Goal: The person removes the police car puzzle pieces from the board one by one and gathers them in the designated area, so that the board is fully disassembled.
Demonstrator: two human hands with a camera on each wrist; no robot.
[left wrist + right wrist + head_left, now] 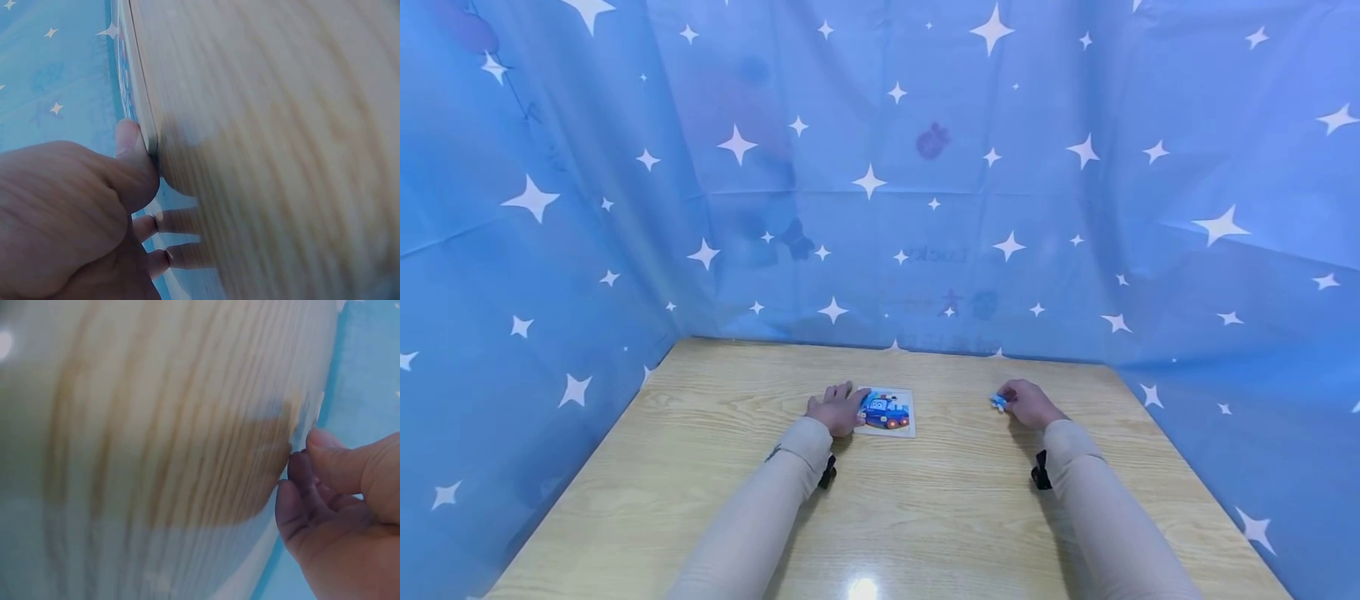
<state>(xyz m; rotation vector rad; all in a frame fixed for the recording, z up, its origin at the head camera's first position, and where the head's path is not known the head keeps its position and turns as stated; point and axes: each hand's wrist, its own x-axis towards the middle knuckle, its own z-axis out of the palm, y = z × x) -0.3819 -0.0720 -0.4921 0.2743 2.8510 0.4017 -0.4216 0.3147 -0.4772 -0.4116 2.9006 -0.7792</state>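
A square jigsaw puzzle (pixel 898 408) with a blue cartoon train lies flat on the table. My left hand (pixel 837 410) rests at its left side, the fingers stretched out over the puzzle's edge and the table. In the left wrist view the thumb (pixel 128 140) touches the corner of the puzzle board (pixel 140 87). Off to the right, my right hand (pixel 1032 406) pinches a light blue puzzle piece (pixel 998 402) between thumb and fingers, close over the table. Only a thin pale edge of that piece (pixel 320 407) shows beyond the thumb in the right wrist view.
The wooden table (pixel 940 492) has a pale grain and a bright reflection near its front. A blue curtain (pixel 880 225) with white stars stands along the table's back and both sides. Each wrist carries a small black device (pixel 1041 472).
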